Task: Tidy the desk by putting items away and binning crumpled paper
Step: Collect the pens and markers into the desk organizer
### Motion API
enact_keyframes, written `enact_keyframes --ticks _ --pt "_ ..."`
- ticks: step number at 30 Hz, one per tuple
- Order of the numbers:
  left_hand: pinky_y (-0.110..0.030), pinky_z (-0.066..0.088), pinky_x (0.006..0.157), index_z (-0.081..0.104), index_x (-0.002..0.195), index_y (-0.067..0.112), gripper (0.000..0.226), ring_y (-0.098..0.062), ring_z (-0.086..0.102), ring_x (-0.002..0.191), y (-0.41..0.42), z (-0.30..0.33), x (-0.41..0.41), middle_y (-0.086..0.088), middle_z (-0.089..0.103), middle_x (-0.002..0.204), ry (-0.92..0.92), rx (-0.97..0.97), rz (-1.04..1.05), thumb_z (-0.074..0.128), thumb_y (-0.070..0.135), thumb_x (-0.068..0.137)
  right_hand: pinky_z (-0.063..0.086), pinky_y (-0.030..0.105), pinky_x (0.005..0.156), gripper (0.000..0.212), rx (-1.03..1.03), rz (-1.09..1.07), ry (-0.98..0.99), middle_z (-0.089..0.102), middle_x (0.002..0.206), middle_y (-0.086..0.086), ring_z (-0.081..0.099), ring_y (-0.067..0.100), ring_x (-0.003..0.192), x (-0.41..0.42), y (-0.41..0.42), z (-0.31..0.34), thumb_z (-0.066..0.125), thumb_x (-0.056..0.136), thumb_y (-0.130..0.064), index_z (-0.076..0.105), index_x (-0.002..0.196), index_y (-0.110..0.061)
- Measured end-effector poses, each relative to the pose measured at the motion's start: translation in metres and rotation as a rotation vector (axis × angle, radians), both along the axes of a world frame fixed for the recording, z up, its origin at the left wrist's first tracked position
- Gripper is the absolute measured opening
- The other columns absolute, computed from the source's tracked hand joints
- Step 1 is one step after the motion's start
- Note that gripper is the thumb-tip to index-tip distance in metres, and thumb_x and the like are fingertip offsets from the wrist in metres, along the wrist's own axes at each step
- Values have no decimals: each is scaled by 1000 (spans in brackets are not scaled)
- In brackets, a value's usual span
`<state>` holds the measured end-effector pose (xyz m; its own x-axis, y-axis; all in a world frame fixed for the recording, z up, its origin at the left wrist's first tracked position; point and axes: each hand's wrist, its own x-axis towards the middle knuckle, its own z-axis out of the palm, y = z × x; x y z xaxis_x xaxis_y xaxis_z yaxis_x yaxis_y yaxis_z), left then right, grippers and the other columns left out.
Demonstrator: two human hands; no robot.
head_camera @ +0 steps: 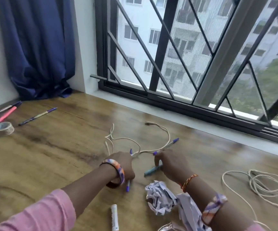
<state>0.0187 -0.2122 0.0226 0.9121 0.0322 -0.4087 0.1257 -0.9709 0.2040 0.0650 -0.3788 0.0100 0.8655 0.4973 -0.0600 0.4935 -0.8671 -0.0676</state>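
My left hand (123, 165) grips a purple pen (128, 187) whose two ends stick out above and below the fist. My right hand (171, 162) reaches down with curled fingers that pinch a teal marker (151, 171) lying on the wooden desk (60, 147). Just behind that hand lies another purple-capped pen (170, 145), touching a loose white cord (135, 140). Two balls of crumpled paper (160, 197) sit close to my right forearm, one partly hidden by it.
At the far left lie a tape roll (3, 128), a pink highlighter (6, 114), a dark pen (3, 109) and a purple pen (38, 116). A white tube (114, 217) lies near the front edge. A coiled white cable (260, 185) is at the right. A window and blue curtain (40, 47) stand behind.
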Motion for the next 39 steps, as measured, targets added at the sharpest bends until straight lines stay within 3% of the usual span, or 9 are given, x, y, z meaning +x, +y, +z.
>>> enact_keyframes --ticks 4,11,15,17,22,28,33,36,39 --pt "-16 32 37 44 49 12 31 -12 43 34 11 28 1 0 51 40 339 -377 59 55 7 78 38 29 72 13 1 18 -59 63 109 1 56 21 102 -5 -22 18 56 88 -19 61 99 -23" --pt "-13 38 36 62 63 5 18 -6 48 33 -20 86 14 0 56 42 321 -538 -105 62 4 82 51 33 69 11 417 -141 57 64 81 2 60 23 74 -8 -69 58 50 91 -16 57 94 -23" --pt "-15 48 41 64 65 7 22 -6 58 40 -78 89 29 1 62 47 184 -706 -128 59 4 86 32 22 51 18 890 -341 152 53 70 4 40 11 57 -14 -106 74 52 93 -21 56 75 -17" --pt "-16 50 44 64 67 8 19 -6 61 43 -115 91 33 2 64 49 175 -740 -178 60 6 86 30 20 48 19 1125 -453 296 53 77 7 36 10 57 -19 -129 84 56 91 -27 60 82 -11" --pt "-17 52 50 63 72 8 16 -8 63 52 -223 98 41 -2 66 65 165 -670 -360 64 17 85 28 13 37 5 1371 -567 354 46 72 6 34 9 53 -33 -208 106 63 84 -8 61 89 -7" --pt "-18 48 45 60 70 9 15 -5 58 42 -363 108 42 -5 61 63 19 -795 -399 67 11 82 31 18 46 14 1300 -670 179 44 69 5 38 12 58 -59 -320 115 53 86 1 61 84 -10" --pt "-29 54 59 60 64 13 22 -15 58 53 -471 110 35 -9 60 62 -113 -974 -417 68 -2 77 46 30 63 45 1020 -798 -151 63 79 9 57 21 74 -90 -430 133 54 71 14 70 97 -20" --pt "-40 57 75 63 67 15 19 -22 61 63 -526 114 23 -11 63 65 -182 -1034 -470 66 -2 76 44 16 63 31 672 -962 -432 68 82 3 62 15 77 -117 -493 145 67 72 0 72 100 -12" --pt "-39 57 80 71 76 9 5 -24 68 76 -569 114 14 -16 71 79 -287 -1003 -519 69 6 74 41 19 66 12 516 -1017 -540 72 79 7 65 19 72 -137 -535 155 69 75 -6 75 83 -12"
